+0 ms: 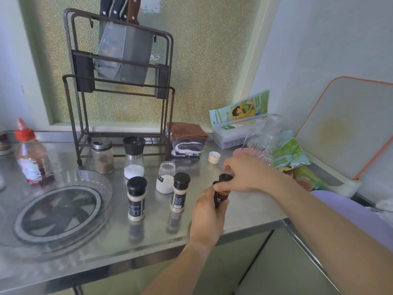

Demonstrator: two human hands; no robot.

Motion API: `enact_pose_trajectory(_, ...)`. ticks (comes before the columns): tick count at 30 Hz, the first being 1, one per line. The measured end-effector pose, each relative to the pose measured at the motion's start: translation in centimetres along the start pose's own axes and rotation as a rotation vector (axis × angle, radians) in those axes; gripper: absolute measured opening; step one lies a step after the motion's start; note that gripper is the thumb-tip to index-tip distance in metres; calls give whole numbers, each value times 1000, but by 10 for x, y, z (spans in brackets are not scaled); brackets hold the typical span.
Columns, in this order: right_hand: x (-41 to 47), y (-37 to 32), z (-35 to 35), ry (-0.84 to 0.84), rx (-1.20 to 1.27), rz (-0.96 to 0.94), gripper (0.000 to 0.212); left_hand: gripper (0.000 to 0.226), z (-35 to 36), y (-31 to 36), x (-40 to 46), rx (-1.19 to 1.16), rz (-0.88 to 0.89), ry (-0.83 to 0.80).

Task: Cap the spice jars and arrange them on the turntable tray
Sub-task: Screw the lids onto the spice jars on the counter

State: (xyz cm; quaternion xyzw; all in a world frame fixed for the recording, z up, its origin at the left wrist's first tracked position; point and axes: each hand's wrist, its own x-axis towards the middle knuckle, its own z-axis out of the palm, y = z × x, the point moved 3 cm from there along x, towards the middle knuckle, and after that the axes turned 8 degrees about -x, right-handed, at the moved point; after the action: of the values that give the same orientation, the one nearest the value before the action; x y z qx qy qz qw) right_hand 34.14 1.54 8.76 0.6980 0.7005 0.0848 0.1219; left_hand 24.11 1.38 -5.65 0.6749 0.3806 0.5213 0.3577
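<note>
My left hand (207, 213) grips the body of a dark spice jar (221, 196) near the counter's front edge. My right hand (248, 173) holds its black cap (225, 177) on top of the jar. Two capped jars of pale powder (136, 199) (180, 192) stand to the left. Behind them an uncapped white jar (166, 177) stands open, and its cream cap (214, 157) lies apart to the right. A clear turntable tray (57, 211) with nothing on it sits at the left.
A salt grinder (134, 157) and a steel-lidded shaker (102, 155) stand by a knife rack (119, 86). A red sauce bottle (32, 154) is at far left. Folded cloths (187, 139), plastic bags (287, 154) and a cutting board (350, 128) crowd the right.
</note>
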Motion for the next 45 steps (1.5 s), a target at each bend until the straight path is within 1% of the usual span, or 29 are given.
enact_pose_trajectory(1, 0, 0, 0, -22, 62, -18, 50, 21, 0, 1, -1, -12, 1, -3)
enact_pose_trajectory(3, 2, 0, -5, 1, 69, -27, 41, 22, 0, 2, -1, -4, -3, -10)
enact_pose_trajectory(5, 5, 0, -6, 15, 14, -18, 61, 22, 0, 0, -1, -5, -17, -9)
enact_pose_trajectory(6, 3, -2, -8, -18, 55, -24, 63, 23, 0, 0, -2, -21, -24, -7)
enact_pose_trajectory(8, 3, -2, -11, -140, 190, -96, 55, 23, 0, 1, -1, -40, -22, -8)
enact_pose_trajectory(9, 6, -2, -13, -150, 209, -138, 49, 24, 0, 1, -1, -32, -13, -13)
enact_pose_trajectory(11, 9, -5, -13, -69, 55, -139, 19, 24, 0, 1, -1, -17, -2, -19)
enact_pose_trajectory(12, 12, -6, -13, -44, -8, -100, 28, 25, 0, 1, -1, -16, -5, -14)
enact_pose_trajectory(14, 17, -7, -9, -13, -104, -46, 55, 26, 0, 0, -1, -28, -13, -6)
enact_pose_trajectory(15, 17, -7, -8, -1, -127, -45, 61, 26, 0, 0, -1, -35, -14, -7)
enact_pose_trajectory(16, 15, -6, -8, -48, -105, -33, 60, 27, 0, 0, -1, -39, -15, -8)
enact_pose_trajectory(17, 16, 0, -6, -78, -28, -37, 55, 27, 0, 0, -1, -43, -15, -10)
enact_pose_trajectory(19, 12, -1, -5, -143, 70, -48, 40, 27, 0, 0, -1, -34, -14, -13)
enact_pose_trajectory(20, 12, -2, -6, -148, 48, -25, 44, 27, 0, -1, -1, -22, -18, -9)
enact_pose_trajectory(21, 15, 1, -4, -131, 40, -16, 57, 27, 0, -1, -1, -15, -22, -4)
enact_pose_trajectory(22, 12, -1, -6, -131, 18, 8, 62, 26, 0, -2, -1, -15, -22, 2)
enact_pose_trajectory(25, 13, 1, -7, -114, 54, -44, 44, 26, 0, 0, 0, -13, 1, 1)
enact_pose_trajectory(26, 9, -1, -10, -119, 44, -22, 40, 27, 0, 0, 0, 0, 5, 1)
enact_pose_trajectory(28, 6, -1, -15, -85, 7, 30, 65, 29, 0, -1, 0, 1, 2, 8)
enact_pose_trajectory(29, 6, 1, -14, -67, 1, 30, 65, 29, 0, -1, 0, -11, 1, 11)
enact_pose_trajectory(31, 4, -1, -12, -96, 28, -34, 46, 29, 0, 0, 0, -21, 0, 11)
enact_pose_trajectory(33, 3, -2, -10, -108, 36, -45, 32, 30, 0, 0, -1, -5, 3, 8)
enact_pose_trajectory(35, 5, 0, -12, -73, 16, 32, 57, 33, 0, 0, -1, 10, -3, 13)
enact_pose_trajectory(36, 4, 1, -13, -63, 3, 57, 60, 33, 0, 0, -1, 7, -7, 14)
enact_pose_trajectory(37, 3, 1, -13, -50, 11, 31, 55, 33, 0, 0, -1, 2, -9, 16)
enact_pose_trajectory(39, 2, 0, -11, -102, 39, -37, 49, 33, -1, 0, -1, -7, -18, 15)
enact_pose_trajectory(41, 2, -3, -8, -134, 59, -22, 33, 33, -1, 0, -2, 2, -13, 16)
enact_pose_trajectory(43, 6, -3, -8, -86, 51, 2, 51, 33, -1, -1, -1, 2, -13, 22)
enact_pose_trajectory(45, 6, -7, -10, -76, 23, -22, 59, 31, -2, 0, -2, -11, -27, 31)
